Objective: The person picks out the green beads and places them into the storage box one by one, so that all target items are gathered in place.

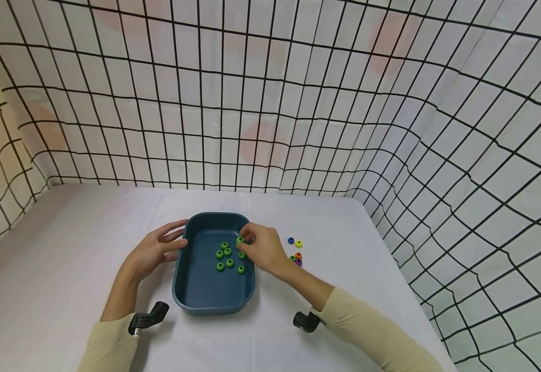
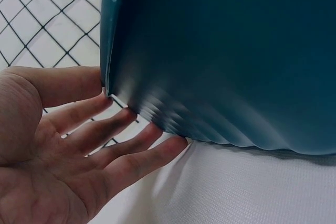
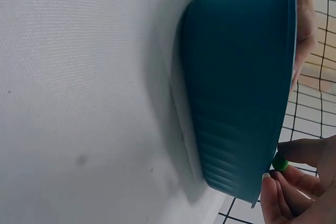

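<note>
A dark blue tray (image 1: 205, 297) sits on the white table, with several green beads (image 1: 227, 257) lying inside it. My right hand (image 1: 262, 249) reaches over the tray's right rim and pinches one green bead (image 1: 240, 239) between thumb and fingertips; the right wrist view shows that bead (image 3: 280, 164) just above the tray's rim (image 3: 286, 77). My left hand (image 1: 155, 249) rests open against the tray's left wall, and in the left wrist view its straight fingers (image 2: 126, 145) touch the tray's outer side (image 2: 220, 61).
A few loose beads lie on the table right of the tray: a blue one (image 1: 291, 241), a yellow one (image 1: 299, 243), and an orange and purple pair (image 1: 298, 259). A wire grid fence (image 1: 270, 103) backed with white sheeting encloses the table at the back and sides.
</note>
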Demonstrator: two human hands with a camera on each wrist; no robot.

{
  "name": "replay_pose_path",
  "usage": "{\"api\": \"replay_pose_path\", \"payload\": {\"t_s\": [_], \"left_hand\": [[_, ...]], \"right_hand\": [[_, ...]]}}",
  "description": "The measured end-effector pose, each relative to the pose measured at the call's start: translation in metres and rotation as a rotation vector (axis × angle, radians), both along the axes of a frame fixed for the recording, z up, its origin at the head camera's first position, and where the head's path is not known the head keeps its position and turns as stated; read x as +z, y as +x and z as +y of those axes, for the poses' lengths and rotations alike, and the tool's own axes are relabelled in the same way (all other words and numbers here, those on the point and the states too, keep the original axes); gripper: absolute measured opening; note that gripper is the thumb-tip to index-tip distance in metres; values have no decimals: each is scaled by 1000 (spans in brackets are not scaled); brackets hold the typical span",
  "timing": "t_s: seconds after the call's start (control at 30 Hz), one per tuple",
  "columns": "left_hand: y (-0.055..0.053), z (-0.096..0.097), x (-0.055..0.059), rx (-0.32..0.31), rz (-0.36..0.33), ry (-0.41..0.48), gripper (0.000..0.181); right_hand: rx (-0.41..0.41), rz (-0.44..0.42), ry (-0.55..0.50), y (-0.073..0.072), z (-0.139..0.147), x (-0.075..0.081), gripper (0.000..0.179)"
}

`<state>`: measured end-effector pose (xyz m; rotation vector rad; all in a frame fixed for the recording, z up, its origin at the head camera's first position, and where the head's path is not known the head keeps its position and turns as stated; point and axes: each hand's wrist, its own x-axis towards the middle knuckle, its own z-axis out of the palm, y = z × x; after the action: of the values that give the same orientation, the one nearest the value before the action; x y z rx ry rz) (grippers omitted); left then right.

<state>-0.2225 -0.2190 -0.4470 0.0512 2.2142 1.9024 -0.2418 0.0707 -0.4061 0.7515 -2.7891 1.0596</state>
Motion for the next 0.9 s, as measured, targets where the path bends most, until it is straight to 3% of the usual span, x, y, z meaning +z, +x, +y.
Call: {"api": "replay_pose_path", "payload": {"t_s": [0.9], "left_hand": [[2, 0, 2, -16, 7, 14, 71]], "right_hand": [[9, 8, -12, 4, -5, 0, 15]]}}
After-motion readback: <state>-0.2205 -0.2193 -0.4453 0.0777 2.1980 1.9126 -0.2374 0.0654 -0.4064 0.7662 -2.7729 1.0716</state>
